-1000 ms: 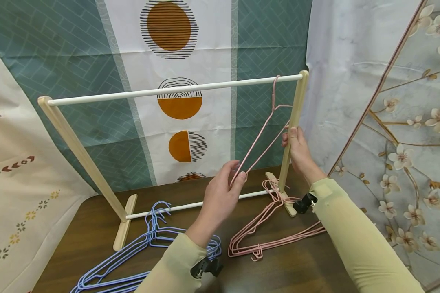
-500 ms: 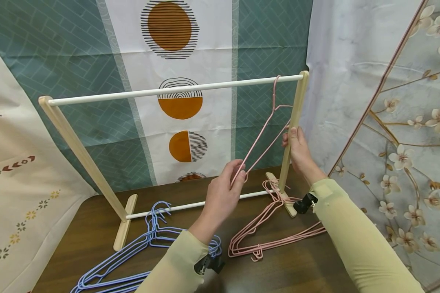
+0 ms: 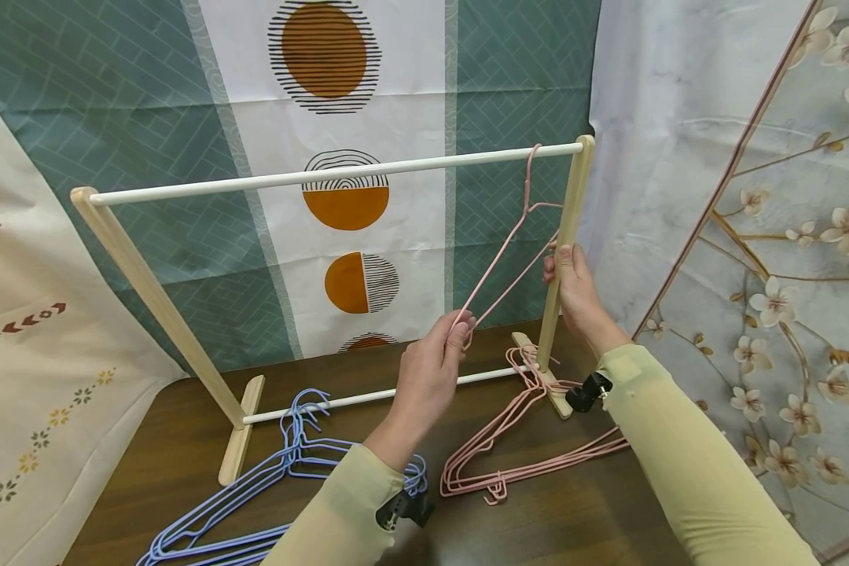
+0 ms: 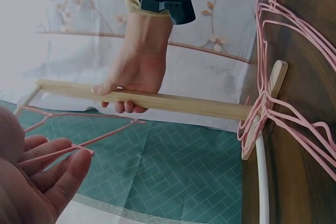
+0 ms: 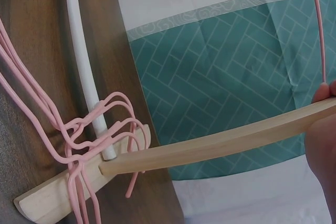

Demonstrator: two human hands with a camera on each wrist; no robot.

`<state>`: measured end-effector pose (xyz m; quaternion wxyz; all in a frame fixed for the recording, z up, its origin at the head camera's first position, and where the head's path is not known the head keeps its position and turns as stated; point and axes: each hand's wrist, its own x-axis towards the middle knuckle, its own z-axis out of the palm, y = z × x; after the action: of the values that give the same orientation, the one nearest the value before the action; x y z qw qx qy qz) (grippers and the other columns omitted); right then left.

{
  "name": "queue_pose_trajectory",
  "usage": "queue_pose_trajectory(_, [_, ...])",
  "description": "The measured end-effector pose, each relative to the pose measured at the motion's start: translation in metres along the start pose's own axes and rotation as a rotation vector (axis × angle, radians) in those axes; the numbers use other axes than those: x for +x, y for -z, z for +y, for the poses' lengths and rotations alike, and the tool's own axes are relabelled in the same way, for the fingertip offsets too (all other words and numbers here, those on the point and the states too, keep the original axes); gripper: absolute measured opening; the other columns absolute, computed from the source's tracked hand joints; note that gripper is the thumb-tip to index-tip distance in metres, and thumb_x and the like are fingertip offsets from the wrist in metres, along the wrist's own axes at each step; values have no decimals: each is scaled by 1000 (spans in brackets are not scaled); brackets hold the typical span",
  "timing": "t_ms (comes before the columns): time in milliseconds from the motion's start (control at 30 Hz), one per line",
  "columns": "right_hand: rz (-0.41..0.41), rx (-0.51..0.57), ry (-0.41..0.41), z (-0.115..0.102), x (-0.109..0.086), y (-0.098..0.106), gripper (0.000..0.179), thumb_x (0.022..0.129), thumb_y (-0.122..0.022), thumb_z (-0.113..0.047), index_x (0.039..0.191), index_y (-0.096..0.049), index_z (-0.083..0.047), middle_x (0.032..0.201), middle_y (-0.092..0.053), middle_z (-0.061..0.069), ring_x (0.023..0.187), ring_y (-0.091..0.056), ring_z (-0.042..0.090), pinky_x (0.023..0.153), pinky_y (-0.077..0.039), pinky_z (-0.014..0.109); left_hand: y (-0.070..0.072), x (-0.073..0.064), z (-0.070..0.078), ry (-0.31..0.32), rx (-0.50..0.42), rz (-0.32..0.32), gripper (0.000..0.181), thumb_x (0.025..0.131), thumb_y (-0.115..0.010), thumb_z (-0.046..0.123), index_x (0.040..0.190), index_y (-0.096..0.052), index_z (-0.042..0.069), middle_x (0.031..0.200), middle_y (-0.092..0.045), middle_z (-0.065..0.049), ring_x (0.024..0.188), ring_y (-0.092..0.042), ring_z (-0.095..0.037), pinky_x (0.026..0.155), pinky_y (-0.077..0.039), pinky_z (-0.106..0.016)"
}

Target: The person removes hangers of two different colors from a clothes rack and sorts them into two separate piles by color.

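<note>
A pink clothes hanger hangs by its hook from the white top rail of a small clothes rack, close to the right end. My left hand pinches the hanger's near corner between thumb and fingers; in the left wrist view the corner's tip shows past the fingertips. My right hand grips the rack's right wooden post about midway up, fingers curled round it. The hanger's far corner reaches the post beside the right hand and is partly hidden there.
Several pink hangers lie on the brown table, their hooks over the rack's right foot. Several blue hangers lie at the left, hooks near the lower rail. Patterned cloths hang behind and at both sides.
My left fingers and thumb have shifted slightly on the hanger's near corner and drawn closer together. The hanger stays on the top rail; my right hand keeps its place on the post.
</note>
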<state>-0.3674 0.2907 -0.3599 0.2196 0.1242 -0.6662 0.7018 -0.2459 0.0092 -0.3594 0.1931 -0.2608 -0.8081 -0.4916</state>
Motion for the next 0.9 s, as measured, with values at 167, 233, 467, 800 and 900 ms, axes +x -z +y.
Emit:
queue_pose_trajectory(167, [-1,-2,-5,0,0,0,46,118,-34,-45,140,-42,-6,99,-43,4,90,-43,18,88,-40,29,0,0,2,-40,-5,37,33,121,-47,29,136,-69,9,127,-80,-2,88,-79,-17,83,-65,-35])
queue_pose_trajectory(233, [0,-2,-4,0,0,-1,44,118,-34,-44,139,-43,-7,99,-43,4,90,-43,18,88,-40,29,1,1,3,-58,0,61,33,121,-48,28,134,-69,8,127,-81,-3,87,-79,-17,82,-65,-34])
queue_pose_trajectory(467, [6,2,4,-1,-1,-2,46,118,-34,-42,142,-42,-3,98,-44,4,89,-44,18,87,-40,29,3,2,4,-108,-3,137,30,121,-49,24,132,-69,5,125,-81,-5,92,-82,-24,79,-66,-34])
queue_pose_trajectory(800, [15,3,13,1,1,-1,42,118,-35,-43,138,-45,-7,96,-44,4,87,-45,18,87,-40,29,8,3,3,-182,3,230,25,120,-51,18,131,-69,5,121,-82,-4,94,-81,-22,77,-65,-30])
queue_pose_trajectory(900, [14,5,13,2,1,-1,39,118,-35,-43,136,-45,-10,96,-44,4,87,-45,18,87,-41,29,11,1,4,-189,-6,240,25,119,-52,18,131,-69,5,121,-82,-3,95,-82,-23,77,-65,-30])
